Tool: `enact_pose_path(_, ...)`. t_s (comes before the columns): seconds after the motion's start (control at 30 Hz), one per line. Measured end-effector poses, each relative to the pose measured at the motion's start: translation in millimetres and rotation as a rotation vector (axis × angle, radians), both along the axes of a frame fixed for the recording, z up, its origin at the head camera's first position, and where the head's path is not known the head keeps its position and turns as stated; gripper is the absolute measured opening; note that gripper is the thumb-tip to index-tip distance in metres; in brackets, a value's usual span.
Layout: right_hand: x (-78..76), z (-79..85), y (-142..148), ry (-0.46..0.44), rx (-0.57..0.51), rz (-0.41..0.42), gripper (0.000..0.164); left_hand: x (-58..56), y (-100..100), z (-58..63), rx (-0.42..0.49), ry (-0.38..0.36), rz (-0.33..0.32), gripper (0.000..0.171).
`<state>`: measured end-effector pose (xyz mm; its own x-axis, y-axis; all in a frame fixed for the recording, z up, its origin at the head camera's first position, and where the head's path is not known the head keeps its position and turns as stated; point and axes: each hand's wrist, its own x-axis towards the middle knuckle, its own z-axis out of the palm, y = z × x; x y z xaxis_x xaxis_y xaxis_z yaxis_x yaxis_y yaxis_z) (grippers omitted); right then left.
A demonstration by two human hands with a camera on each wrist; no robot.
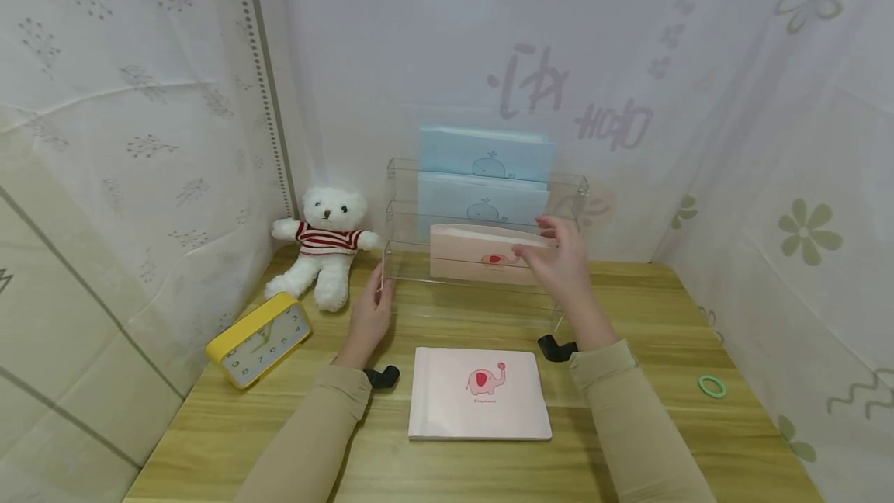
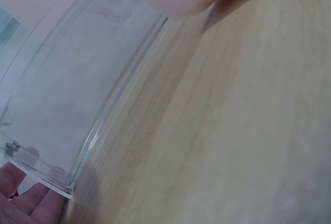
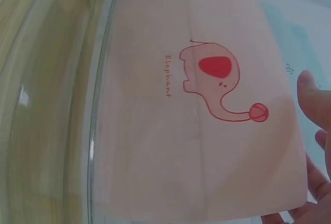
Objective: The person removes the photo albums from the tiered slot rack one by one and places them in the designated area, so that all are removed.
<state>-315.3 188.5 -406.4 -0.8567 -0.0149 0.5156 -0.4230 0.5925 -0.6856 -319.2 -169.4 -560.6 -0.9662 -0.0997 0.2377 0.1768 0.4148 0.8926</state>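
A clear acrylic display rack [image 1: 403, 264] with stepped tiers stands at the back of the table. My left hand [image 1: 370, 320] grips its left side panel, with fingers against the edge near a small screw in the left wrist view. A pink elephant booklet [image 1: 457, 256] leans upright in the lowest filled tier. At its upper right corner is my right hand [image 1: 567, 261], thumb and fingers spread. In the right wrist view the thumb is apart from the booklet [image 3: 150, 131], and some fingers lie near its corner. Two blue whale booklets [image 1: 447, 152] stand in higher tiers.
Another pink elephant booklet [image 1: 447, 402] lies flat in front of the rack. A white teddy bear [image 1: 331, 274] in a striped top sits left, behind a yellow clock [image 1: 254, 328]. A green ring [image 1: 712, 386] lies far right. Patterned curtains [image 1: 768, 177] surround the table.
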Motion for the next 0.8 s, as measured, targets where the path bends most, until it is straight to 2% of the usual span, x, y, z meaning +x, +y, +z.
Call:
enact_pose_path(0.13,-8.8,-4.4,0,0.019,0.053,0.04,0.054,0.0,0,0.3,-0.005,0.003,0.004,0.058)
enact_pose_path(0.27,-13.9,-6.1,-1,0.078,0.107,0.058,0.042,-0.7,0,-0.3,-0.005,0.006,0.001,0.058)
enact_pose_path(0.53,-18.2,-5.7,-7,0.13,0.258,0.007,0.026,-1.0,0,1.5,-0.006,0.012,0.012,0.057)
enact_pose_path(0.67,-19.8,-8.4,-10,0.151,0.238,-0.014,0.021,-1.0,1,0.5,-0.005,0.02,0.013,0.057)
enact_pose_path(0.8,-17.6,-7.8,-15,0.135,0.185,-0.041,0.017,-1.0,2,-1.6,-0.003,0.016,0.016,0.056)
